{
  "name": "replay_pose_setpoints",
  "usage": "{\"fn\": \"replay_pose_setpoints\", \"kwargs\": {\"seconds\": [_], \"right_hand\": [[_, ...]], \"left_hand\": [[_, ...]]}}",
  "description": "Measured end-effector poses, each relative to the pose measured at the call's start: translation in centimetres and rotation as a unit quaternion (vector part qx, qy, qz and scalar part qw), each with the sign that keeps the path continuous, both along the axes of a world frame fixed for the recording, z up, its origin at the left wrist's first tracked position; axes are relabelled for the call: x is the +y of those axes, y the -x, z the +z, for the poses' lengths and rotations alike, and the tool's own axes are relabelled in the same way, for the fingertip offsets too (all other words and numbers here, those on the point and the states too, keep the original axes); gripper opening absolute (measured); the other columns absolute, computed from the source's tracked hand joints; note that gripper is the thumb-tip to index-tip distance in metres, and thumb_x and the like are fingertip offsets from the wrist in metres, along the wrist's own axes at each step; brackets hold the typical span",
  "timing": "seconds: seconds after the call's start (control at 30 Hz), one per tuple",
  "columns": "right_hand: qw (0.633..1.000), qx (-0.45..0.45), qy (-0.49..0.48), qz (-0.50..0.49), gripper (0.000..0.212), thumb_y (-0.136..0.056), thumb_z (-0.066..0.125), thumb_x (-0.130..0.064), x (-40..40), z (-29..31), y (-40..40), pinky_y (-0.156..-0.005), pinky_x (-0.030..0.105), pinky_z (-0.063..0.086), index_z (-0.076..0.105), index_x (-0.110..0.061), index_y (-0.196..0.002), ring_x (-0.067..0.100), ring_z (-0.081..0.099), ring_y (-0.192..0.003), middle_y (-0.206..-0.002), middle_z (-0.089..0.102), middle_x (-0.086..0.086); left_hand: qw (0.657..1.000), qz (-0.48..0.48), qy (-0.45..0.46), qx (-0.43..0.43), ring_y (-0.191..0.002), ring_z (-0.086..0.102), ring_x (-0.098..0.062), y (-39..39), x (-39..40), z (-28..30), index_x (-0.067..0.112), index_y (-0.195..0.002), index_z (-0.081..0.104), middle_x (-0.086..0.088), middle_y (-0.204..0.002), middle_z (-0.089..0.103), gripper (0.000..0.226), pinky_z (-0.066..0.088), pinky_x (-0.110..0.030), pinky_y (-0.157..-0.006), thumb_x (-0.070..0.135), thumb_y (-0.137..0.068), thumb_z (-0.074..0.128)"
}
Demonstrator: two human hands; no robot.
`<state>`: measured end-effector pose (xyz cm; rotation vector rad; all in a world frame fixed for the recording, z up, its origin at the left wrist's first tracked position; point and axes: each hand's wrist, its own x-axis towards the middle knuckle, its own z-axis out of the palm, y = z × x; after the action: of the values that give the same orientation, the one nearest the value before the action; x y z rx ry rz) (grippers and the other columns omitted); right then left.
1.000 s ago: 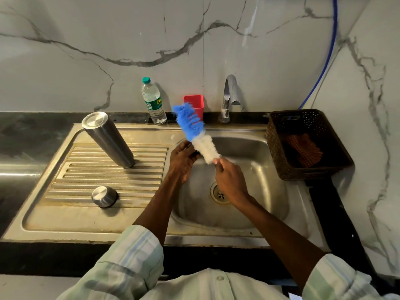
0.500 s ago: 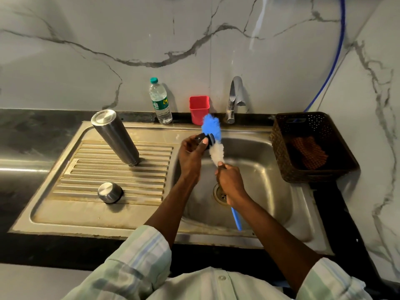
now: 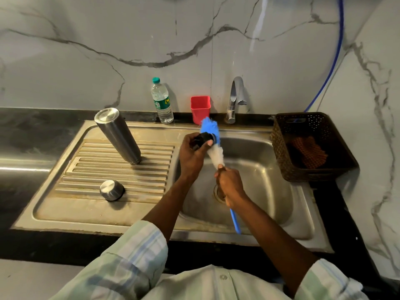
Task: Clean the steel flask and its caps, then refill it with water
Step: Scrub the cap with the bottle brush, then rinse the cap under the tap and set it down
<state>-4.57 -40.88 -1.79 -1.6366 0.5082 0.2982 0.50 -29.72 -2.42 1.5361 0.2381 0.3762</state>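
Observation:
The steel flask (image 3: 118,135) stands upside down on the ribbed drainboard (image 3: 86,176), leaning left. A steel outer cap (image 3: 112,190) sits on the drainboard nearer me. My left hand (image 3: 192,154) grips a small black inner cap (image 3: 202,139) over the sink basin (image 3: 266,176). My right hand (image 3: 230,187) grips the blue handle of a bottle brush (image 3: 213,141). The brush's blue and white bristles press against the black cap, and the blue tip sticks out beyond it.
A clear plastic water bottle (image 3: 161,100), a red cup (image 3: 200,108) and the tap (image 3: 234,98) line the back edge. A brown basket (image 3: 307,146) holding an orange cloth stands right of the basin. A blue hose (image 3: 333,61) runs up the wall.
The brush was free in front of both hands a second ago. It has dropped closer to the basin and its bristles now sit against the black cap in my left hand.

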Motion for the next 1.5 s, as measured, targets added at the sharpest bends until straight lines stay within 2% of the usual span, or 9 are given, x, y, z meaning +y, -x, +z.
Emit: {"fn": "replay_pose_setpoints", "kwargs": {"seconds": [0.1, 0.2, 0.4, 0.57, 0.8, 0.97, 1.17, 1.4, 1.5], "right_hand": [[0.999, -0.019, 0.027, -0.007, 0.033, -0.097, 0.046, -0.031, -0.2, -0.1, -1.5, -0.043, 0.026, 0.032, 0.062, -0.01, -0.076, 0.014, 0.04, -0.041, -0.056, 0.05, 0.003], [0.992, -0.045, 0.109, 0.043, 0.034, -0.094, 0.045, -0.039, 0.7, -1.5, 0.0, -0.058, 0.034, 0.039, 0.066, -0.012, -0.087, 0.022, 0.049, -0.06, -0.071, 0.057, 0.005], [0.993, -0.038, 0.112, 0.009, 0.033, -0.097, 0.044, -0.036, -0.4, -1.1, -1.8, -0.057, 0.034, 0.039, 0.064, -0.012, -0.085, 0.022, 0.048, -0.057, -0.072, 0.056, 0.007], [0.982, -0.068, 0.16, 0.069, 0.033, -0.099, 0.043, -0.036, 0.3, -1.6, 0.5, -0.064, 0.031, 0.041, 0.064, -0.012, -0.089, 0.029, 0.059, -0.074, -0.078, 0.061, 0.006], [0.996, -0.031, 0.078, 0.037, 0.036, -0.102, 0.043, -0.028, 0.5, -1.7, 0.7, -0.047, 0.026, 0.032, 0.06, -0.012, -0.075, 0.012, 0.041, -0.045, -0.053, 0.049, -0.003], [0.997, -0.046, 0.026, 0.055, 0.029, -0.101, 0.041, -0.02, 2.3, -1.6, 1.4, -0.036, 0.019, 0.026, 0.058, -0.013, -0.079, 0.006, 0.035, -0.036, -0.055, 0.046, -0.002], [0.99, -0.076, 0.013, 0.12, 0.018, -0.098, 0.04, -0.011, 4.8, -1.4, 2.0, -0.044, 0.024, 0.032, 0.053, -0.014, -0.087, 0.012, 0.041, -0.048, -0.065, 0.05, 0.0], [0.984, -0.094, -0.023, 0.152, 0.021, -0.099, 0.039, -0.003, 5.6, -0.9, 2.3, -0.05, 0.023, 0.04, 0.056, -0.015, -0.093, 0.009, 0.053, -0.053, -0.079, 0.064, 0.004], [0.986, -0.09, -0.05, 0.132, 0.018, -0.097, 0.039, 0.003, 5.5, -0.2, 2.5, -0.05, 0.024, 0.041, 0.045, -0.012, -0.106, 0.011, 0.054, -0.053, -0.083, 0.066, 0.01]], "left_hand": [[0.999, -0.045, -0.005, 0.007, -0.106, 0.068, -0.019, 0.2, -0.7, -0.7, 0.012, -0.115, 0.06, -0.007, -0.113, 0.071, 0.042, 0.056, -0.044, -0.092, 0.017, -0.079, 0.082], [0.999, 0.031, 0.03, 0.015, -0.104, 0.068, -0.026, -0.7, 0.2, -0.4, 0.008, -0.114, 0.061, -0.011, -0.111, 0.07, 0.038, 0.055, -0.051, -0.092, 0.013, -0.082, 0.079], [0.999, -0.048, 0.003, 0.014, -0.105, 0.068, -0.019, 0.3, -0.9, -0.1, 0.013, -0.114, 0.061, -0.007, -0.112, 0.071, 0.039, 0.057, -0.037, -0.091, 0.012, -0.081, 0.08], [0.995, 0.09, 0.001, 0.041, -0.093, 0.068, -0.011, -1.0, 1.7, 0.4, 0.011, -0.11, 0.063, -0.002, -0.103, 0.071, 0.034, 0.058, -0.035, -0.088, 0.013, -0.08, 0.08], [0.992, 0.116, 0.035, 0.039, -0.107, 0.065, -0.015, 1.0, 4.9, -0.5, 0.017, -0.119, 0.065, -0.002, -0.113, 0.07, 0.043, 0.052, -0.023, -0.091, 0.023, -0.08, 0.081], [0.975, 0.186, -0.097, 0.071, -0.116, 0.057, -0.014, 3.7, 8.3, -1.7, 0.019, -0.135, 0.056, -0.003, -0.127, 0.062, 0.06, 0.047, -0.028, -0.1, 0.023, -0.08, 0.08], [0.945, 0.194, -0.234, 0.118, -0.107, 0.056, -0.021, 6.5, 11.9, -3.3, 0.01, -0.117, 0.062, -0.009, -0.116, 0.063, 0.037, 0.048, -0.035, -0.094, 0.007, -0.081, 0.071], [0.938, 0.182, -0.252, 0.156, -0.12, 0.055, -0.029, 8.0, 13.0, -4.3, 0.008, -0.132, 0.056, -0.015, -0.129, 0.06, 0.051, 0.04, -0.03, -0.102, 0.001, -0.083, 0.065], [0.938, 0.165, -0.248, 0.178, -0.122, 0.054, -0.031, 8.3, 13.2, -4.6, 0.006, -0.135, 0.054, -0.015, -0.132, 0.058, 0.054, 0.042, -0.035, -0.106, 0.001, -0.082, 0.066]]}}
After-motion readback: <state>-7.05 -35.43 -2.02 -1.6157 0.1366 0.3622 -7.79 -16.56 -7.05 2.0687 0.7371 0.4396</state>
